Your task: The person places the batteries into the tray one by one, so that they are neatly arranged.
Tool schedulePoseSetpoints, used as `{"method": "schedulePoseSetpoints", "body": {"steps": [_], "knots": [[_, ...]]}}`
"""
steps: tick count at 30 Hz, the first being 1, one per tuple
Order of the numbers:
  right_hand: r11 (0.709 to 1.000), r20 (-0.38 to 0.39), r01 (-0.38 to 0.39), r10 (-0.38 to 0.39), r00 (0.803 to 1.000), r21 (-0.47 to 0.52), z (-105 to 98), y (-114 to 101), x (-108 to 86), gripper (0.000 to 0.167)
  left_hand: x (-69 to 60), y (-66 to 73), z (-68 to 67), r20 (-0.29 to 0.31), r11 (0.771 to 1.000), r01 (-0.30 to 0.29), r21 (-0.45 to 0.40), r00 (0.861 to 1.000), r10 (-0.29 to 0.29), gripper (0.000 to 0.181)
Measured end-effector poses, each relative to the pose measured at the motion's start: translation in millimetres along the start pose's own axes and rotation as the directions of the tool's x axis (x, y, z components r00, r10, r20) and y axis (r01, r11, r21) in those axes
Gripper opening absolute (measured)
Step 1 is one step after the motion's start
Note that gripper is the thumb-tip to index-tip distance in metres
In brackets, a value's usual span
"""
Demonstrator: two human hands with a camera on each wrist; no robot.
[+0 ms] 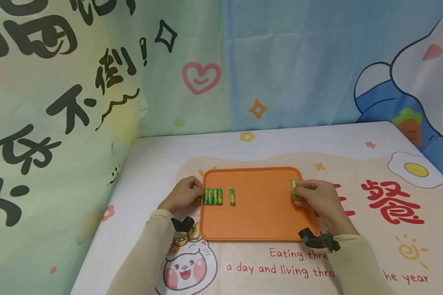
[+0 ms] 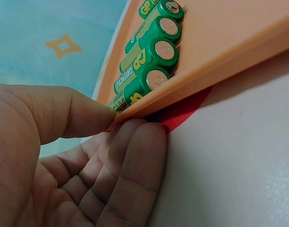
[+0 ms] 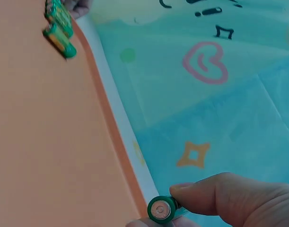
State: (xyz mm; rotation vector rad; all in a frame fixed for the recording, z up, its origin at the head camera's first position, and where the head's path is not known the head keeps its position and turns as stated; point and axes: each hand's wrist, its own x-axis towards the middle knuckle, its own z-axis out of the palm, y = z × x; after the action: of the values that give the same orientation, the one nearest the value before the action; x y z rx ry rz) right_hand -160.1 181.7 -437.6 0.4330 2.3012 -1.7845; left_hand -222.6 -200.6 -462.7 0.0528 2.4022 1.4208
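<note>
An orange tray (image 1: pixel 258 221) lies on the table. My left hand (image 1: pixel 182 193) pinches its left edge, thumb (image 2: pixel 83 111) on the rim and fingers curled beneath. Several green batteries (image 1: pixel 213 196) stand side by side against that edge, just inside the tray, and the left wrist view shows their ends (image 2: pixel 158 79). A single battery (image 1: pixel 232 197) lies a little to the right of the row, apart from it. Over the tray's right side, my right hand (image 1: pixel 315 196) pinches another green battery (image 3: pixel 161 209) between thumb and fingers, one flat end facing the right wrist camera.
The tray's raised rim (image 1: pixel 251 169) runs all round it. Beneath lies a printed table cover (image 1: pixel 266 282) with letters and cartoon figures. Printed curtains (image 1: pixel 299 61) hang behind and at the left. A dark strap device (image 1: pixel 319 241) sits on each wrist.
</note>
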Motion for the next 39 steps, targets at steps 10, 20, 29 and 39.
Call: {"method": "schedulePoseSetpoints", "body": {"steps": [10,20,29,39], "knots": [[0.998,0.043,0.041,-0.042,0.998,0.045,41,-4,3.2,0.04,-0.5,1.3,0.6,0.007,1.0,-0.002,-0.012,1.0,0.002,0.01],[0.999,0.06,0.014,-0.017,0.998,0.05,74,-7,8.3,0.034,-0.7,2.4,2.3,0.004,1.0,0.005,-0.016,1.0,-0.005,0.008],[0.998,0.111,0.02,-0.025,0.994,0.052,95,-15,8.4,0.036,-1.3,2.8,1.6,0.001,1.0,0.003,-0.029,1.0,-0.003,0.007],[1.0,0.111,0.014,-0.014,0.994,0.005,113,-20,12.6,0.034,-1.8,2.8,-0.3,-0.002,1.0,0.013,-0.016,1.0,-0.013,0.009]]}}
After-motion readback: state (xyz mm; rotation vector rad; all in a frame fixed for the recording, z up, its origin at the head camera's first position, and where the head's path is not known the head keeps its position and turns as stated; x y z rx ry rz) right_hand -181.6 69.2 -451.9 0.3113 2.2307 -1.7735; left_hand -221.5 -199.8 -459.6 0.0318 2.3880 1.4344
